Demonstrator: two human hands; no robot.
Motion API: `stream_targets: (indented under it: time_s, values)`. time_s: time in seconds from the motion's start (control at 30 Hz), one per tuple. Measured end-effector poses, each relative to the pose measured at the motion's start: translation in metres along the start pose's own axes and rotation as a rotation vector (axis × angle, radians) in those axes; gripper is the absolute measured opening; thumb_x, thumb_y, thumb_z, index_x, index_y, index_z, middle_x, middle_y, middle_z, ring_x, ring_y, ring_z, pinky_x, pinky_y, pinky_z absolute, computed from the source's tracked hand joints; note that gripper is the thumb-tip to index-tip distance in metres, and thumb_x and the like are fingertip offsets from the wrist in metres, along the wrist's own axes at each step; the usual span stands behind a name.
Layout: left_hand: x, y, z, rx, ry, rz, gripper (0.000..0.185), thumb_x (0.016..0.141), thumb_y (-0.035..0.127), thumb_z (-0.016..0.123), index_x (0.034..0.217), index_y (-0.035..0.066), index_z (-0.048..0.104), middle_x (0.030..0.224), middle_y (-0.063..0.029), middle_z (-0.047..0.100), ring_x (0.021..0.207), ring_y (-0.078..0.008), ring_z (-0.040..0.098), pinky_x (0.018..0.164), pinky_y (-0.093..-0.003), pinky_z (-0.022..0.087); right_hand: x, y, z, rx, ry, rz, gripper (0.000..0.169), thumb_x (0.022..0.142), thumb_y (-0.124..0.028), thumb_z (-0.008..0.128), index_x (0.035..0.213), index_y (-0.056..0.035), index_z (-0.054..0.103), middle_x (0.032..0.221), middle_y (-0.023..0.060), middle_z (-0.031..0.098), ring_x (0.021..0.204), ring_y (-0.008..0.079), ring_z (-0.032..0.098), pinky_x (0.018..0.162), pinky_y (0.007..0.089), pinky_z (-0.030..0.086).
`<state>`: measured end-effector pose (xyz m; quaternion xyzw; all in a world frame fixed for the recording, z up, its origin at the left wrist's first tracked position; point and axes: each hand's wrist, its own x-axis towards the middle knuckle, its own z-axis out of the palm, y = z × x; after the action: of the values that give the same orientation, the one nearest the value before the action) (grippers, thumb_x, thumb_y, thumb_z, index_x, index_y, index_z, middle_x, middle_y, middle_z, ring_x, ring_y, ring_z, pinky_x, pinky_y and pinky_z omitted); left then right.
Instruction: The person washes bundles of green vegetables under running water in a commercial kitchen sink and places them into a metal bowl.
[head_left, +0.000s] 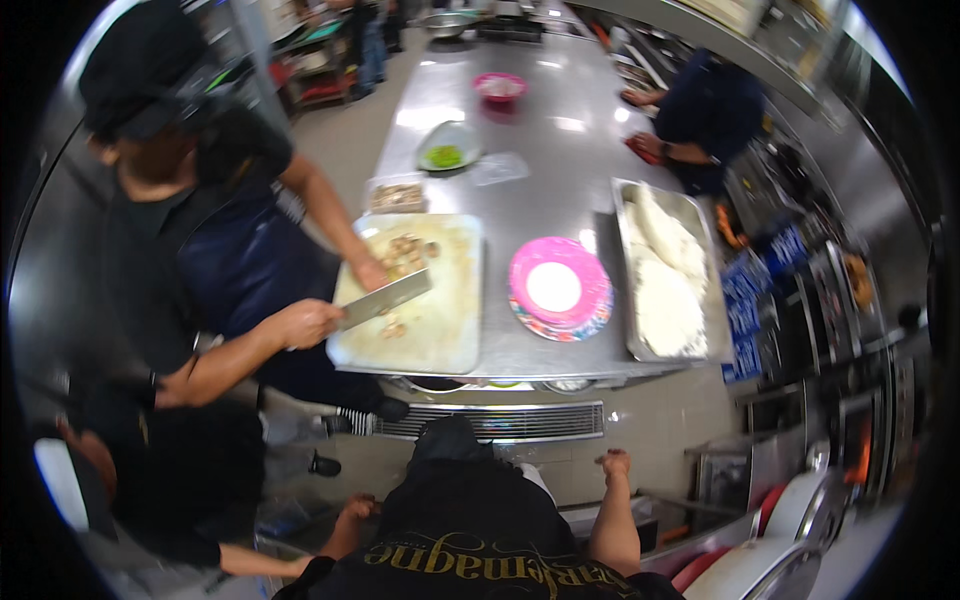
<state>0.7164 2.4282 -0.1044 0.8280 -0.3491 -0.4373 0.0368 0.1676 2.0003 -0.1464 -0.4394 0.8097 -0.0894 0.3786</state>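
My left hand (361, 505) hangs low at my side, near another person's forearm. It is small in view and its fingers are hard to make out. Out to the other side, my right hand (616, 462) is held above the floor with its fingers curled in, and I see nothing in it. Both hands are apart from the steel table (540, 364) before me. On the table stand a white cutting board (450, 337) with chopped brown pieces (406, 253), a stack of pink and patterned plates (561, 289), and a deep metal pan (636, 341) of white food (670, 307).
At left a person (247, 247) works a cleaver (386, 298) on the board; another person (172, 480) stands close by. A third person (709, 120) leans at the table's right side. A floor grate (487, 421) runs before me. Round-lidded pots (780, 517) stand at lower right.
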Motion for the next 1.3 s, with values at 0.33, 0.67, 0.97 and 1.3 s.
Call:
stream_targets:
  time_s: [0.33,0.67,0.97,1.3]
  values:
    - [0.072,0.119,-0.001,-0.109,-0.085,0.324,0.035,0.082,0.008,0.066,0.115,-0.004,0.065,0.104,-0.0129,0.071,0.087,-0.021,0.067,0.076,-0.0323,0.052,0.054,0.028,-0.157,0.195,0.188,0.006,0.027,0.074,-0.006,0.075,0.099,-0.0081,0.065,0.084,0.0026,0.068,0.077,0.0176,0.063,0.066,0.0371,0.052]
    - [0.147,0.142,0.021,-0.452,-0.324,0.398,0.037,0.067,0.035,0.072,0.096,0.013,0.074,0.099,-0.0139,0.071,0.086,-0.0294,0.069,0.074,-0.0427,0.056,0.1,-0.01,-0.177,0.347,-0.214,0.142,0.026,0.089,-0.009,0.048,0.111,-0.0068,0.061,0.098,0.0098,0.067,0.081,0.0265,0.066,0.063,0.0428,0.055]
    - [0.161,0.294,0.08,0.597,-0.029,0.293,0.024,0.072,0.027,0.069,0.09,0.013,0.075,0.096,-0.015,0.07,0.094,-0.0337,0.066,0.083,-0.0431,0.053,0.145,0.086,-0.243,0.334,-0.62,0.233,0.017,0.087,-0.009,0.048,0.099,-0.0087,0.06,0.087,0.0086,0.063,0.077,0.0286,0.062,0.07,0.0514,0.049]
    - [0.114,0.494,0.164,-0.691,0.279,-0.614,0.03,0.077,0.011,0.065,0.1,-0.007,0.068,0.11,-0.0269,0.066,0.108,-0.0404,0.063,0.087,-0.0425,0.052,0.278,0.047,-0.355,-0.998,-0.91,-0.837,0.017,0.087,-0.014,0.056,0.102,-0.0071,0.06,0.085,0.0088,0.062,0.077,0.0275,0.064,0.063,0.0439,0.051]
